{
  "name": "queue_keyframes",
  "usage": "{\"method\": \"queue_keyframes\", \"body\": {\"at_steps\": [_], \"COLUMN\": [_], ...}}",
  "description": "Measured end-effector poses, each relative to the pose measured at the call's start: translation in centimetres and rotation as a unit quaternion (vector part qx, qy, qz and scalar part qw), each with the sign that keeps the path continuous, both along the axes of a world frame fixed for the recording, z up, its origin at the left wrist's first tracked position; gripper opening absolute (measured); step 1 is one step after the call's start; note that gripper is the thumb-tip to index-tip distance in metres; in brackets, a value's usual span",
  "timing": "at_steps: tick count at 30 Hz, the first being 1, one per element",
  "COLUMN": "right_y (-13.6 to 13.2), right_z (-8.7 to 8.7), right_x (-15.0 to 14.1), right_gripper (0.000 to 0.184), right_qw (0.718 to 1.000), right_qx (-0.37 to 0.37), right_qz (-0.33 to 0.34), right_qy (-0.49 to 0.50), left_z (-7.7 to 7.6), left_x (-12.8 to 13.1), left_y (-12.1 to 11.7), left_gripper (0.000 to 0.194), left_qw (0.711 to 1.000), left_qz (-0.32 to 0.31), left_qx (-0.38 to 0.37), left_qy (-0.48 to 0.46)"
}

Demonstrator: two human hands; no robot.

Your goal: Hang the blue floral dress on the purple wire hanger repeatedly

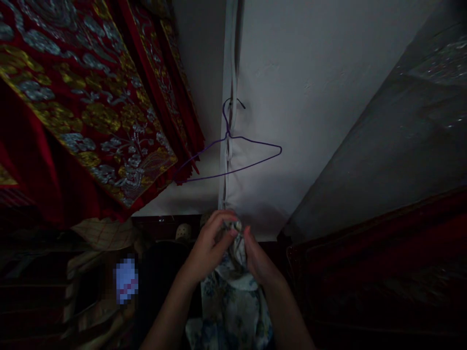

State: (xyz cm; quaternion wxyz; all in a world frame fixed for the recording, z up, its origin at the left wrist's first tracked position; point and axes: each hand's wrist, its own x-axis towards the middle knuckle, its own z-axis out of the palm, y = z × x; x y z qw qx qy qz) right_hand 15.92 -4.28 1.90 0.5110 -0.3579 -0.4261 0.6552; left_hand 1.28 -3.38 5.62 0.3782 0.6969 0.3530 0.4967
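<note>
1. White fabric with blue floral print: bunched at the top between both hands, spreading down between the forearms to the bottom edge of view.
2. Left hand: fingers curled, thumb and fingertips pinching the bunched top of the fabric. Firm hold on it.
3. Right hand: alongside the bunch on its right, thumb raised, fingers mostly hidden. Spread of fingers and actual grip: cannot tell.
4. Purple wire hanger: bare, above the hands and apart from them. Hook sits at the pale cord running down the wall; exact contact too dark to confirm. Its left end overlaps the red drape in view.
5. Red drape: upper left, heavy gold and silver embroidery, pointed lower panel.
6. Pale perforated shoe: just left of the left hand in view, at the base of the wall.
7. Checked cloth: below the drape, partly in shadow.
8. Dark red cloth: lower right, well apart from the right hand. Detail lost in low light.
</note>
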Motion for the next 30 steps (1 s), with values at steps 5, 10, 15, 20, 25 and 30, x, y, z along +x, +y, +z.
{"method": "queue_keyframes", "body": {"at_steps": [5,10,15,20,25,30], "right_y": [-1.3,-0.7,4.9,13.5,17.5,15.8], "right_z": [4.5,9.3,12.2,10.6,6.4,5.5], "right_x": [2.2,5.3,5.4,3.9,5.3,8.5], "right_gripper": [0.040,0.018,0.013,0.033,0.034,0.021], "right_qw": [0.953,0.932,0.947,0.904,0.916,0.901], "right_qx": [0.074,0.095,0.215,0.335,0.270,0.277], "right_qz": [0.258,0.256,0.033,-0.158,-0.100,-0.154], "right_qy": [-0.144,-0.238,-0.236,-0.214,-0.281,-0.298], "left_z": [-0.4,-2.4,-0.8,1.4,0.4,-0.2], "left_x": [-3.0,-6.7,-12.0,-13.7,-13.1,-12.4], "left_y": [0.5,0.7,5.0,6.2,4.6,5.0], "left_gripper": [0.049,0.020,0.015,0.017,0.016,0.038], "left_qw": [0.982,0.955,0.932,0.914,0.912,0.950], "left_qz": [-0.168,-0.153,-0.015,0.067,0.121,0.156], "left_qx": [-0.066,0.048,0.054,0.052,0.031,0.028], "left_qy": [0.061,0.248,0.357,0.397,0.391,0.269]}}
